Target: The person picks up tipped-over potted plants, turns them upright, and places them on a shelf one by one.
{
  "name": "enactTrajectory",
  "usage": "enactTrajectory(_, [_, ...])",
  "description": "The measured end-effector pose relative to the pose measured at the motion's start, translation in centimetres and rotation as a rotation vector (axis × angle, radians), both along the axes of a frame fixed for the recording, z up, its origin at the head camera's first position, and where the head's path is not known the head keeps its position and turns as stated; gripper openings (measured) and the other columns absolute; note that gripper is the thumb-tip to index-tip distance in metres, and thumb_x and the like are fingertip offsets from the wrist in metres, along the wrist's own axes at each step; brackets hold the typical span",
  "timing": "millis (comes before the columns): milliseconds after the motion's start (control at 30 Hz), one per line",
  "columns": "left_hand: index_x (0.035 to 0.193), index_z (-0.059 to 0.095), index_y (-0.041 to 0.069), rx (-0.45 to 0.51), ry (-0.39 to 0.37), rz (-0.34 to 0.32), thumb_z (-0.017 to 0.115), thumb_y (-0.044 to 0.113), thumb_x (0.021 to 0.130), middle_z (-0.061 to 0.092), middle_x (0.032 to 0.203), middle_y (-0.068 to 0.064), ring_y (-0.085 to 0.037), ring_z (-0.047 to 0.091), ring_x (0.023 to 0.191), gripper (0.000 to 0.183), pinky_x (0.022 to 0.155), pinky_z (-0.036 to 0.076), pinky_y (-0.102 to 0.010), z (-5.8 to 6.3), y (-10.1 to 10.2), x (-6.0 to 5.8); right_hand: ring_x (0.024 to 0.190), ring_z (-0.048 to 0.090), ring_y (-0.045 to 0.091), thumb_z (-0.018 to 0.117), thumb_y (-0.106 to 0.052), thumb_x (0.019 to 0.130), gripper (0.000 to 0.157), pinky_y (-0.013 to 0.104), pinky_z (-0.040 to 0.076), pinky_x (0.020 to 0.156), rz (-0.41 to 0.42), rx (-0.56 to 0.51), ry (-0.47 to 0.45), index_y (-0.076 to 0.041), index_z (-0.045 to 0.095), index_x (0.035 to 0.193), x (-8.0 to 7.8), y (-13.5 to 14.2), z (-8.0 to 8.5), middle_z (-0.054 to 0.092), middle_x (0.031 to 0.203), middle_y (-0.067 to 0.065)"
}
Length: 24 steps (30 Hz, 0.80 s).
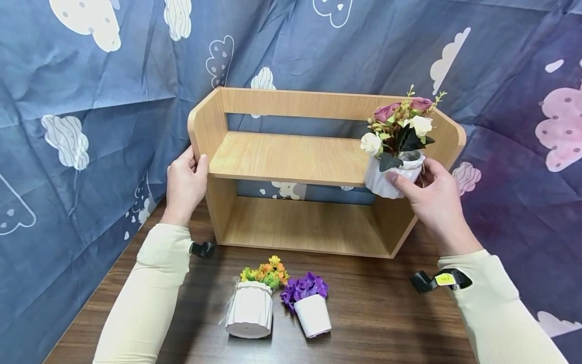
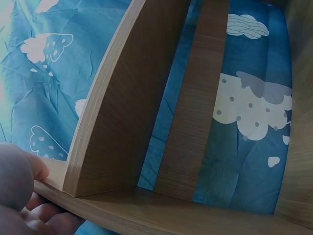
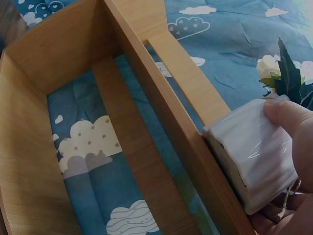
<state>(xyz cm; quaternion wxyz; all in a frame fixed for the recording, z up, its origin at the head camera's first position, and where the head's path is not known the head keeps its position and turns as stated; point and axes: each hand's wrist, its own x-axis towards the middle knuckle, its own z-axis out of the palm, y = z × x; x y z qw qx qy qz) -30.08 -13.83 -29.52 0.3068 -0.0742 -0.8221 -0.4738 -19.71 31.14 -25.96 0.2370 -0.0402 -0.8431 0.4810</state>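
Observation:
A light wooden two-tier shelf stands on the dark table. My left hand grips its left side panel, thumb on the inner front and fingers behind; the left wrist view shows the fingers curled round the panel's edge. My right hand holds a white flower pot with pink and white artificial roses, thumb on the front and fingers at the far side. The pot is at the right front of the upper board, its base overlapping the board's edge in the right wrist view.
In front of the shelf, a white pot with orange and yellow flowers lies tipped on the table. Beside it lies a smaller white pot with purple flowers. A blue cloud-patterned cloth hangs behind and at both sides.

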Motion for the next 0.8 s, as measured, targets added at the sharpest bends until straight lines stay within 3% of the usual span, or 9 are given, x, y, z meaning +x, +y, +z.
enactTrajectory(300, [0.142, 0.067, 0.001, -0.002, 0.001, 0.002, 0.055, 0.018, 0.110, 0.073, 0.133, -0.023, -0.035, 0.074, 0.121, 0.038, 0.104, 0.058, -0.054, -0.2, 0.0, -0.1, 0.112, 0.059, 0.003, 0.080, -0.039, 0.097, 0.076, 0.005, 0.048, 0.086, -0.022, 0.027, -0.041, -0.006, 0.048, 0.158, -0.9, -0.1, 0.1, 0.062, 0.143, 0.009])
enactTrajectory(567, [0.138, 0.069, 0.000, -0.016, 0.023, 0.017, 0.055, 0.016, 0.108, 0.077, 0.124, -0.023, -0.034, 0.075, 0.111, 0.037, 0.097, 0.058, -0.052, -0.2, 0.1, -0.1, 0.102, 0.058, 0.003, 0.079, -0.046, 0.097, 0.071, 0.007, 0.046, 0.081, -0.047, 0.134, -0.046, -0.007, 0.054, 0.151, -1.8, 0.1, 0.3, 0.066, 0.134, 0.009])
enactTrajectory(800, [0.137, 0.069, 0.000, -0.011, 0.024, 0.016, 0.056, 0.015, 0.108, 0.076, 0.125, -0.024, -0.035, 0.075, 0.114, 0.036, 0.099, 0.057, -0.054, -0.2, 0.0, -0.2, 0.112, 0.057, 0.016, 0.075, -0.053, 0.098, 0.077, 0.011, 0.044, 0.083, -0.042, 0.180, -0.092, -0.005, 0.050, 0.153, -2.4, 0.1, 0.7, 0.064, 0.142, 0.015])
